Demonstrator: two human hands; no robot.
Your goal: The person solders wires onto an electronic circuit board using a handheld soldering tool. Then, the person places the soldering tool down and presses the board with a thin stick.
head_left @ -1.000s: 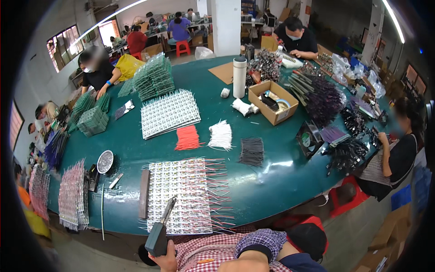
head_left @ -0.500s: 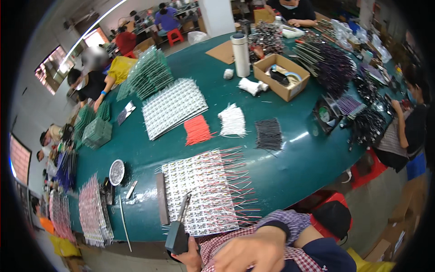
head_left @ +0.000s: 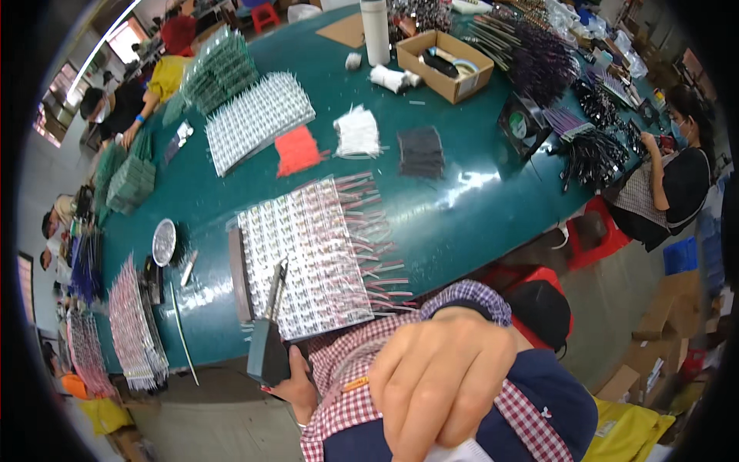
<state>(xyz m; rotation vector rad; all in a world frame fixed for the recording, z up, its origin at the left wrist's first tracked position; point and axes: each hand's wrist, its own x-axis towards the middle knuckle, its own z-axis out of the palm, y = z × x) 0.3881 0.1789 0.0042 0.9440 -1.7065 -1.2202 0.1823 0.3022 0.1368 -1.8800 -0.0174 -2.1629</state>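
Note:
My left hand [head_left: 294, 389] is wrapped round a tool with a boxy dark grey-green handle [head_left: 267, 350] and a long thin metal tip. That tip lies over a white panel of small circuit boards [head_left: 296, 258], with red and white wires [head_left: 377, 239] sticking out along its right side. A dark bar [head_left: 240, 273] lies along the panel's left edge. Close to the camera, my right hand [head_left: 443, 377] is raised with its fingers curled. Something white shows below its fingers at the lower edge; what it grips, if anything, is hidden.
Bundles of red wires [head_left: 299, 151], white wires [head_left: 358, 132] and black wires [head_left: 420, 152] lie beyond the panel. A small bowl [head_left: 164, 242] stands left. Farther off are a stacked white panel [head_left: 258, 119], a cardboard box [head_left: 454, 88] and a white flask [head_left: 376, 35]. Co-workers sit around the table.
The view has tilted down and shifted right. My right hand has come up closer to the camera, with its fingers curled. My left hand still holds the boxy tool over the panel.

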